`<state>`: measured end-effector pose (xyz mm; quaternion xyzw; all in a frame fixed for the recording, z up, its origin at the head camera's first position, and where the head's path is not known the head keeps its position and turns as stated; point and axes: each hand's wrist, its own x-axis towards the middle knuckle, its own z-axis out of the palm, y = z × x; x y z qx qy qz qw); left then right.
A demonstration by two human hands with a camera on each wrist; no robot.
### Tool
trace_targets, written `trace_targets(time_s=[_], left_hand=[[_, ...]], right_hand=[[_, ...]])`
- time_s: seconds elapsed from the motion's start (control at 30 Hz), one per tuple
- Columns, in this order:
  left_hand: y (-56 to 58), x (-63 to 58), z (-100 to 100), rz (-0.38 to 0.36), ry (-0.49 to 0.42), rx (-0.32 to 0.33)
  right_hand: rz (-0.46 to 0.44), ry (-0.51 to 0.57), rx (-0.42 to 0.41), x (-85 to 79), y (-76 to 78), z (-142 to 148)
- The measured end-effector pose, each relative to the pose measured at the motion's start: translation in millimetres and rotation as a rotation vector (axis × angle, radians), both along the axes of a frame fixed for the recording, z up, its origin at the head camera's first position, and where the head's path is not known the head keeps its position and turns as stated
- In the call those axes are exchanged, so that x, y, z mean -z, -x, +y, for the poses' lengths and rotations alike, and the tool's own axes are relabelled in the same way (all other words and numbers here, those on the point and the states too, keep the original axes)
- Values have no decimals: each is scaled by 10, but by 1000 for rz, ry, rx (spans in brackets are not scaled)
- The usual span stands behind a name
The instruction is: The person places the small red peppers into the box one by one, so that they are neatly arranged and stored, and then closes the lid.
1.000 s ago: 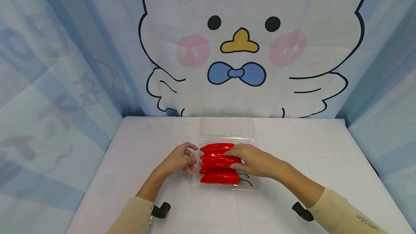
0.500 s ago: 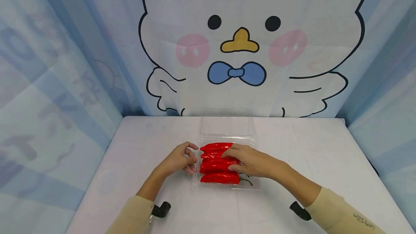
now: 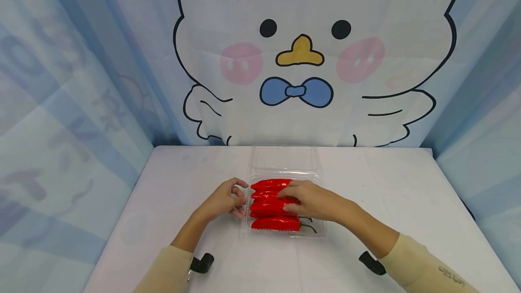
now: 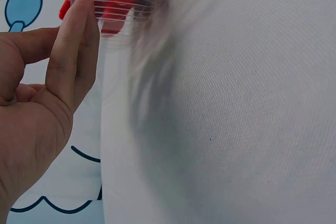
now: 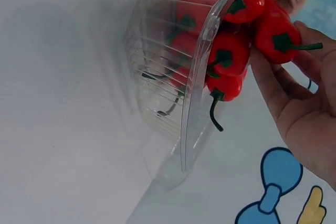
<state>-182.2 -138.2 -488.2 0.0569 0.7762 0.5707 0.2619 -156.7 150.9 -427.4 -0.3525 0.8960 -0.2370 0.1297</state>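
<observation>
Several red peppers with green stems lie side by side in a clear plastic clamshell box (image 3: 320, 230), piled above its rim. My right hand (image 3: 311, 199) reaches in from the right side and grips one pepper (image 5: 274, 31) on top of the pile, thumb on the near side and fingers on the far side. Its green stem sticks out past the fingers in the right wrist view. The nearest pepper (image 3: 274, 224) lies along the box's front. At the box's left edge is my left hand (image 3: 224, 199), its fingertips touching the ribbed wall, with no pepper in it.
The box's clear lid (image 3: 285, 159) lies folded back on the white table (image 3: 195, 162), towards the back edge. Behind it hangs a curtain (image 3: 297, 125) with a cartoon chick. Blue curtains (image 3: 81, 148) enclose the sides. A black wrist mount (image 3: 202, 263) shows at my left sleeve.
My right hand has shifted slightly left with the pepper, which has come a little nearer the front and now covers the pepper beneath it. My left hand stays put.
</observation>
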Motion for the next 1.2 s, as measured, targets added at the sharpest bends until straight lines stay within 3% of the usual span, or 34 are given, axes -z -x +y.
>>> trace_targets(time_s=[0.67, 1.2], left_hand=[[-14, -17, -2, 12, 23, 8], [-19, -4, 5, 15, 5, 0]], right_hand=[[59, -28, 19, 52, -19, -60], [57, -4, 22, 51, -9, -46]])
